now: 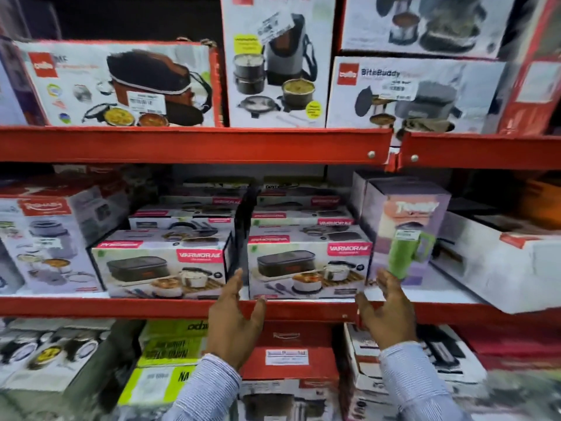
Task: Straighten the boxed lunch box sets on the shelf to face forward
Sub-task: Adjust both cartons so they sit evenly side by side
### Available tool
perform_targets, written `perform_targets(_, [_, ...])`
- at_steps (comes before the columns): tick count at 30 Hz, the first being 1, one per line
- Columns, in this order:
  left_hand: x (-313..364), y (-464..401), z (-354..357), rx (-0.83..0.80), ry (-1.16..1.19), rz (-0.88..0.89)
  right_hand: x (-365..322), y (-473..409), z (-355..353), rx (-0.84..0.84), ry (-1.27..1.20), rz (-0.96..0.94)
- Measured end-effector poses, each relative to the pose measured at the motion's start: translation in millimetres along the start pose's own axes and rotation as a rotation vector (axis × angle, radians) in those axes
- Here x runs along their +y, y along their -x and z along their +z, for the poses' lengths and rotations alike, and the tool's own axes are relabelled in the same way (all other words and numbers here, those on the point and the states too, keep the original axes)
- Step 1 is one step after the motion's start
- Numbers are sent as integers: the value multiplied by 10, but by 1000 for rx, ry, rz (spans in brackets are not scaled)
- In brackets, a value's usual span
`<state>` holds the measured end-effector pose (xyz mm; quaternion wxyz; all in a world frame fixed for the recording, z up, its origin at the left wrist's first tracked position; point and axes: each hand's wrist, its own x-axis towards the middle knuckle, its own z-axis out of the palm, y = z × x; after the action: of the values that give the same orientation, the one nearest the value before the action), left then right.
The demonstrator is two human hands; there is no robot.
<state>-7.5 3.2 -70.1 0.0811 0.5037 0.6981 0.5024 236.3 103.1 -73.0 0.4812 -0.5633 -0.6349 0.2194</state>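
A boxed lunch set [308,268] sits at the centre of the frame on the middle red shelf [121,308], its printed front facing outward. The two hands flank it with fingers spread, gripping nothing: the left hand [235,323] reaches up by its lower left corner, the right hand [387,311] by its lower right corner. A matching box [161,270] stands just left, across a dark gap. A purple box showing a green mug [406,232] stands right of centre
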Motion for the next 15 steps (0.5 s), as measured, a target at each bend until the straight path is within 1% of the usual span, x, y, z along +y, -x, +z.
perform_targets(3, [42,-109,98,-10,-94,11,27,-118,-5,-116,73,-19])
perform_targets(6, [86,-205,170,-19,-120,-20,55,-182,-17,-171,71,-34])
perform_targets(10, [61,-239,162,-7,-112,-27,92,-170,-29,-197,57,-1])
perform_targets(13, [30,-203,139,19,-94,12,118,-118,-26,-187,61,-13])
perform_targets(15, [0,-193,113,6,-89,3,129,-86,-30,-189,66,-14])
